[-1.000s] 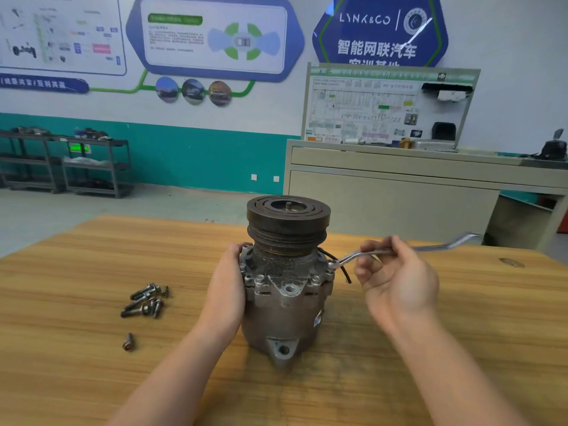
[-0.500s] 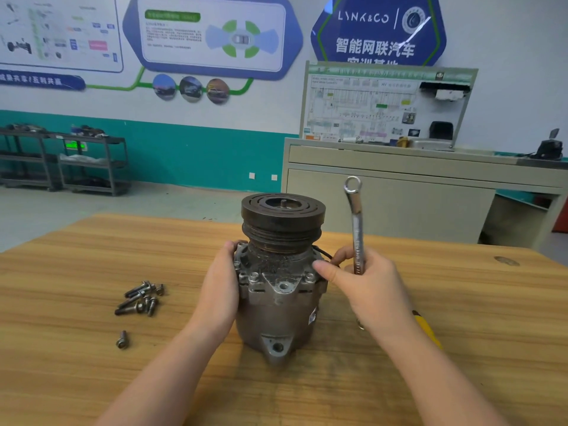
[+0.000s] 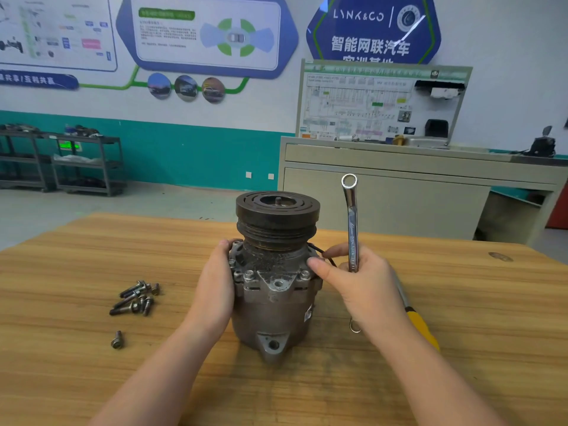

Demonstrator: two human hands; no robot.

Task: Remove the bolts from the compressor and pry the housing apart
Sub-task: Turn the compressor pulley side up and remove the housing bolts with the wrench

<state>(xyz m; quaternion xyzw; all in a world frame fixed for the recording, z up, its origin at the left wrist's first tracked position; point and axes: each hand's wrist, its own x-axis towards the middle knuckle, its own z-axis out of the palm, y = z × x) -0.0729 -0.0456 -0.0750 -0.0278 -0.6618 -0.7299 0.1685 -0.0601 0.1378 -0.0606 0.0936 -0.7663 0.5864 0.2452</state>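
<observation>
Head view shows your right hand (image 3: 365,281) curled round the shank of the chrome double-ended ring spanner (image 3: 353,229), which now stands upright beside the pulley instead of lying level on a bolt head as it did a second ago; you have lifted it off the flange, and your thumb presses against the housing rim. Your left hand (image 3: 215,290) wraps the opposite side of the grey cast-metal compressor with its dark grooved pulley (image 3: 275,272), fingers curved on the flange, steadying it upright on the wooden tabletop (image 3: 92,379) between your hands. Well out beyond your left hand lie the removed dark steel flanged bolts (image 3: 135,298) in a loose pile, one more apart from them nearer you. Two bolt heads remain seated on the flange facing you, so the unbolting looks unfinished. Behind your right wrist lies a yellow-handled screwdriver (image 3: 421,327), likely your prying tool later.
</observation>
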